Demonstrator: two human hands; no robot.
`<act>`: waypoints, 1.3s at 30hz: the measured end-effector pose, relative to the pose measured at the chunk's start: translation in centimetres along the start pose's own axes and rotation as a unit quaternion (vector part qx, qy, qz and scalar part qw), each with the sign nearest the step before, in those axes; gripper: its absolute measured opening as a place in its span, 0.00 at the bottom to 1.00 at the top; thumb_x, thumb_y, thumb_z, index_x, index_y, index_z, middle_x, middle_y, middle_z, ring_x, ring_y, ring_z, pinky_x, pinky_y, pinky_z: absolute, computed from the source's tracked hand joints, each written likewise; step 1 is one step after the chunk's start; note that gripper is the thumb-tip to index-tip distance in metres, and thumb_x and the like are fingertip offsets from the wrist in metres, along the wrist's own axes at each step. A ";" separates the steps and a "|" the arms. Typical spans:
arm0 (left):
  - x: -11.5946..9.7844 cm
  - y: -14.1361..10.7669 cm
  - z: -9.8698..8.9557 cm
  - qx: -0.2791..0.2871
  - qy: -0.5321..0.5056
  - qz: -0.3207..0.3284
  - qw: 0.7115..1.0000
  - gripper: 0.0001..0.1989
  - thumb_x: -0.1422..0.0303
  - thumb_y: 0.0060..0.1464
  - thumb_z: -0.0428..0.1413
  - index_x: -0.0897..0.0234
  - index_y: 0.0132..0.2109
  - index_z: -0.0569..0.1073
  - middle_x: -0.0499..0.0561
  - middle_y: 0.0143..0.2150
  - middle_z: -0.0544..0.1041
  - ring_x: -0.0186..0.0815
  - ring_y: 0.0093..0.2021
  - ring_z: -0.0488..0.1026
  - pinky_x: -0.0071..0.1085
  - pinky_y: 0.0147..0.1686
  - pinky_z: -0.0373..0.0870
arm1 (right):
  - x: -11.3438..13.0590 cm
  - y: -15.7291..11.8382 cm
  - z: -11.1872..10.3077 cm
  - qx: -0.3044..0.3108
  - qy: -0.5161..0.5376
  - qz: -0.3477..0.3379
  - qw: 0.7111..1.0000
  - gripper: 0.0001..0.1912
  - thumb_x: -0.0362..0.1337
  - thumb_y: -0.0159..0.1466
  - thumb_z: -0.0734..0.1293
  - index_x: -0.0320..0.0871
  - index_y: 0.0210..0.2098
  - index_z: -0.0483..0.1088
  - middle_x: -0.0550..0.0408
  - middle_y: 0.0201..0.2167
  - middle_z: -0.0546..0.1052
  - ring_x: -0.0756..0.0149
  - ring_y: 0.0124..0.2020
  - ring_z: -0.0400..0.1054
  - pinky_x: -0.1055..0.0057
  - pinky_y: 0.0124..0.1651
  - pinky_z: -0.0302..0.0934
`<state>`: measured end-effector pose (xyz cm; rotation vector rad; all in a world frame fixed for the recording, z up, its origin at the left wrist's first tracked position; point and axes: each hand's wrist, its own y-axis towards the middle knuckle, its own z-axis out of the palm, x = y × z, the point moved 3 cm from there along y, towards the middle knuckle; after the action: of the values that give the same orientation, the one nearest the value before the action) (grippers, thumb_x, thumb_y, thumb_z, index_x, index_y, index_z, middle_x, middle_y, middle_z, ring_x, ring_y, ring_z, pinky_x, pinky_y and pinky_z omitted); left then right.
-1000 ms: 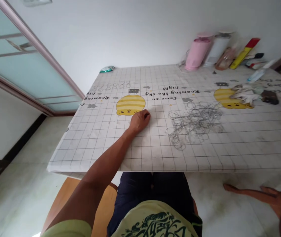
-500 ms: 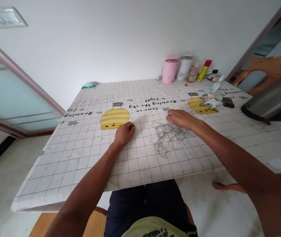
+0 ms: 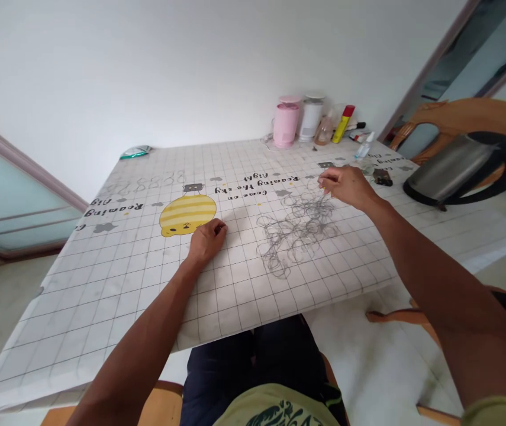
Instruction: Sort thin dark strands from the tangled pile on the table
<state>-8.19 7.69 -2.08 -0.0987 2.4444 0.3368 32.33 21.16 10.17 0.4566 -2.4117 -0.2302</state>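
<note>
A loose tangle of thin dark thread (image 3: 297, 231), looping over itself, lies on the checked tablecloth in front of me. My right hand (image 3: 344, 184) is at its far right edge, thumb and fingers pinched on strands that rise towards the fingertips. To the left of the tangle, my left hand (image 3: 208, 239) rests low on the cloth beside a printed yellow balloon (image 3: 188, 214). Its fingers are curled closed, and whatever they may hold is hidden. Faint loop shapes (image 3: 146, 182) form a row on the cloth at the far left.
Along the back stand a pink canister (image 3: 286, 125), a white canister (image 3: 311, 121), a bottle (image 3: 325, 130) and a red-and-yellow tube (image 3: 344, 124). A metal kettle (image 3: 452, 168) is at the right, with a wooden chair (image 3: 479, 115) behind. A green-and-white packet (image 3: 136, 152) lies back left.
My right hand has moved right and slightly up, uncovering more of the tangle, which now reaches farther back. My left hand keeps its place by the balloon. The view has turned right.
</note>
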 end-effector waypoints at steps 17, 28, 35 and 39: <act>0.4 0.2 0.2 -0.001 -0.008 0.013 1.000 0.09 0.61 0.64 0.56 0.59 0.39 0.78 0.53 0.34 0.82 0.42 0.36 0.76 0.35 0.37 0.65 | 1.6 1.1 -1.7 -0.011 0.113 0.067 0.991 0.11 0.37 0.69 0.75 0.40 0.30 0.78 0.48 0.32 0.83 0.68 0.24 0.75 0.74 0.24 0.64; -2.3 -1.3 -1.9 -0.167 -0.152 0.065 0.972 0.14 0.55 0.67 0.57 0.62 0.40 0.76 0.52 0.34 0.77 0.37 0.33 0.71 0.33 0.36 0.69 | 4.5 -0.2 1.8 0.075 0.348 0.040 0.934 0.19 0.49 0.63 0.81 0.38 0.32 0.79 0.41 0.35 0.83 0.62 0.27 0.77 0.70 0.23 0.69; -4.4 -2.0 -1.2 -0.062 -0.329 0.035 0.942 0.22 0.49 0.65 0.63 0.61 0.56 0.80 0.57 0.50 0.79 0.33 0.34 0.73 0.29 0.30 0.71 | 9.3 -1.6 7.8 0.189 0.434 0.038 0.880 0.23 0.52 0.59 0.83 0.38 0.35 0.80 0.41 0.36 0.84 0.62 0.28 0.77 0.71 0.24 0.70; -5.1 -2.2 -1.3 0.011 -0.433 0.010 0.901 0.26 0.47 0.63 0.65 0.61 0.58 0.81 0.56 0.44 0.79 0.33 0.32 0.72 0.28 0.24 0.65 | 11.9 -2.3 12.1 0.259 0.464 0.056 0.845 0.21 0.52 0.60 0.83 0.39 0.36 0.80 0.41 0.38 0.84 0.62 0.29 0.78 0.71 0.26 0.70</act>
<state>-4.69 5.12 1.62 0.0763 1.5622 0.2789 16.62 15.04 7.18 0.5021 -1.4850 0.5967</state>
